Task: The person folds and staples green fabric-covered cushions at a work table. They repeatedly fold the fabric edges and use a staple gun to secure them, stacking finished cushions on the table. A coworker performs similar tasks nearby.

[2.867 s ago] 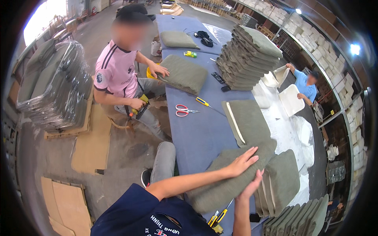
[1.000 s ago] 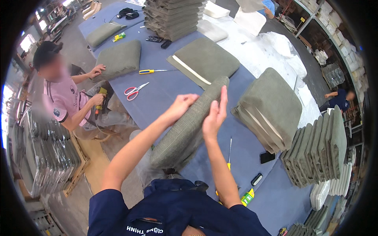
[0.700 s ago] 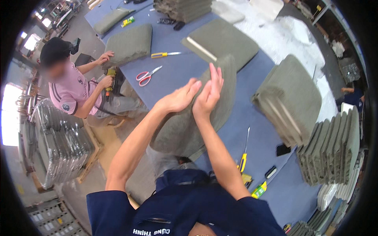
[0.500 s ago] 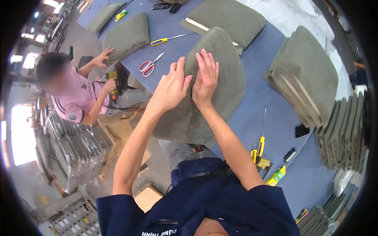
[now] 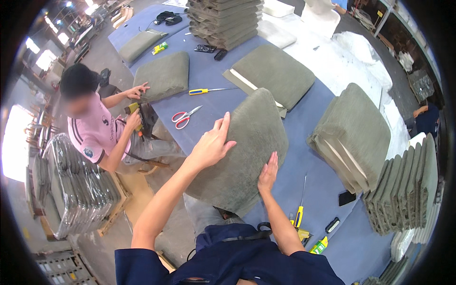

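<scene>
Hands [image 5: 212, 146] — both on green cushion [image 5: 249, 137]

1. I see a blue table [image 5: 351, 254] in the middle, a white surface [image 5: 327, 61] adjoining.
2. Grey floor [image 5: 102, 57], with a wooden pallet [image 5: 115, 211] on it.
3. Far left, a glaring bright opening [image 5: 16, 142].
4. Upper right, I make out a metal rack [image 5: 385, 19].

From the held cushion [image 5: 249, 147], I had free tabletop [image 5: 300, 152] toward three o'clock, then stacked cushions [image 5: 357, 130]; another cushion [image 5: 278, 73] barred one o'clock.
</scene>
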{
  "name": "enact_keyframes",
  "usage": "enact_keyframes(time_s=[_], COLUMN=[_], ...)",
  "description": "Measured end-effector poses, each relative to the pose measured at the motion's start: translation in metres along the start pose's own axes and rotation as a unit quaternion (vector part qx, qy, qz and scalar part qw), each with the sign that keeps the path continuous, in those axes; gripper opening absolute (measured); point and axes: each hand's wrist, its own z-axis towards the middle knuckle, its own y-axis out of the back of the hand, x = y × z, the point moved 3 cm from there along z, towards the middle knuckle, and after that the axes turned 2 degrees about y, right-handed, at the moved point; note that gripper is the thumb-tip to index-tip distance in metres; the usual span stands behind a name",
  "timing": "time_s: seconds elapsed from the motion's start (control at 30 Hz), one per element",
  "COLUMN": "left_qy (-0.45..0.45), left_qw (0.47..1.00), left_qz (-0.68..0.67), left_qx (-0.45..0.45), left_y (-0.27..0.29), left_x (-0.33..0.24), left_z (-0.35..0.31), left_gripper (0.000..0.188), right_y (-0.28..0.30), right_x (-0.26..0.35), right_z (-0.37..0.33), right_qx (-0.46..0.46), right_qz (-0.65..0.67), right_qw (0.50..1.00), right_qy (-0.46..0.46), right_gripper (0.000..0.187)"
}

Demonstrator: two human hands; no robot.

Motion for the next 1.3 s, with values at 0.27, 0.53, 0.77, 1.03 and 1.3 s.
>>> enact_keyframes(time_s=[0.27, 0.53, 0.77, 1.03, 1.3], left_qy=[0.022, 0.061, 0.103, 0.092, 0.029], left_qw=[0.758, 0.828, 0.926, 0.996, 0.998], left_qz=[-0.634, -0.547, -0.336, -0.015, 0.016], left_qx=[0.149, 0.111, 0.137, 0.000, -0.044], left_y=[0.011, -0.035, -0.007, 0.009, 0.008], left_x=[-0.022, -0.040, -0.034, -0.026, -0.044], left_z=[-0.005, -0.044, -0.064, -0.083, -0.089], left_gripper=[0.066, 0.061, 0.077, 0.077, 0.082], right_y=[0.091, 0.105, 0.060, 0.012, -0.011], right_x=[0.037, 0.241, 0.227, 0.206, 0.009], right_z=[0.007, 0.024, 0.026, 0.025, -0.043], right_qx=[-0.008, -0.115, -0.136, -0.067, -0.049], right_qz=[0.094, 0.251, 0.210, 0.140, 0.164], right_qw=[0.995, 0.958, 0.960, 0.975, 0.985], right_qy=[-0.044, 0.079, 0.128, 0.158, -0.030], right_gripper=[0.061, 0.051, 0.049, 0.058, 0.069])
